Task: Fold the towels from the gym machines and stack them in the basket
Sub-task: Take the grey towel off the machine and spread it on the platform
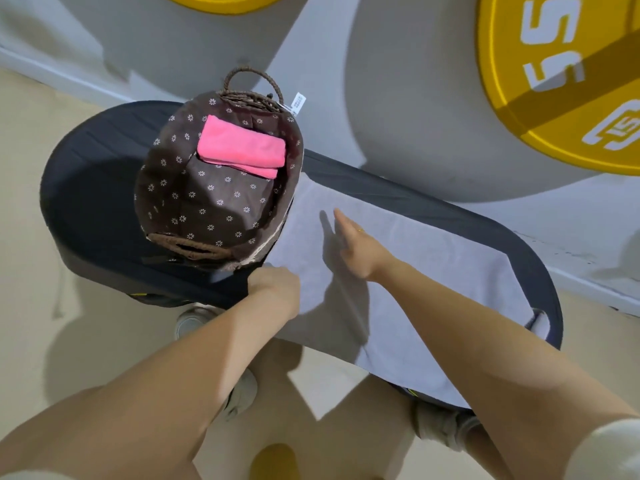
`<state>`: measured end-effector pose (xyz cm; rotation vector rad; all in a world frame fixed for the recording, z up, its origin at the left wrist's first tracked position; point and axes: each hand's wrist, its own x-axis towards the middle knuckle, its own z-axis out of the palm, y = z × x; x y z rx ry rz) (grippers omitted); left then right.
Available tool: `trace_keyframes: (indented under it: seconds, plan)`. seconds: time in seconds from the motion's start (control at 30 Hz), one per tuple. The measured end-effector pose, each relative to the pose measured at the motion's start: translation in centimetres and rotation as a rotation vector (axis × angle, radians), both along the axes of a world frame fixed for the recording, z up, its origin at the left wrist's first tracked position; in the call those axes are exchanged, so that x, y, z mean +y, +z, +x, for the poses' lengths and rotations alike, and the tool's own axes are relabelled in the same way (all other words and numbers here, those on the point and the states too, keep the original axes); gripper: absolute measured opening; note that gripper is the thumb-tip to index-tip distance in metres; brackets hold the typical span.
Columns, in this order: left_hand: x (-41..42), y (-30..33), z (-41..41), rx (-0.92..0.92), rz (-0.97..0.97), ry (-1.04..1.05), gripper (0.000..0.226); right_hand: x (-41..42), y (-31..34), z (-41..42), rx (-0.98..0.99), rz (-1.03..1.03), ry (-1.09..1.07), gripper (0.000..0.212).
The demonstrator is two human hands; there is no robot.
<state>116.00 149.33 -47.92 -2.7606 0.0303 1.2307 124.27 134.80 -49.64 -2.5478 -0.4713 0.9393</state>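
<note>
Left hand grips the grey towel's corner, right hand flat on it mid-frame; pink towel already in basket; folding remains.

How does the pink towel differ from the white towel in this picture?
The pink towel is folded into a small packet; the white towel lies spread flat in one layer. The pink towel sits inside the basket; the white towel lies on the black bench beside it, one edge hanging over. Nothing touches the pink towel; the left hand grips the white towel's corner and the right hand lies open over it.
</note>
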Motion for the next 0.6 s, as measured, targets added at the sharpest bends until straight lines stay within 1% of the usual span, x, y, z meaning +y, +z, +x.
trace_keyframes:
  seconds: [0.07,0.17,0.27,0.37,0.43,0.5,0.6]
  plan:
    - [-1.5,1.0,0.8,-0.039,-0.009,-0.055,0.035,-2.9,-0.1,-0.5,-0.039,-0.085,0.010,0.066]
    - [-4.6,1.9,2.0,-0.168,-0.204,-0.119,0.028,-7.8,0.2,-1.1,-0.118,-0.190,-0.033,0.061]
    - [-9.3,2.0,3.1,-0.229,-0.381,-0.148,0.031,-13.4,0.6,-2.0,-0.177,-0.254,-0.217,0.055]
    - [-15.3,1.2,4.7,-0.199,-0.517,-0.221,0.037,-19.9,0.8,-3.2,-0.197,-0.307,-0.425,0.048]
    - [-19.2,0.7,5.9,-0.177,-0.561,-0.270,0.041,-24.1,0.6,-3.9,-0.231,-0.371,-0.525,0.044]
    - [-22.8,0.4,6.6,-0.167,-0.576,-0.312,0.046,-27.6,0.1,-4.8,-0.201,-0.411,-0.634,0.042]
    - [-27.0,-0.2,7.2,-0.148,-0.580,-0.367,0.053,-30.6,-1.4,-6.1,-0.105,-0.319,-0.838,0.038]
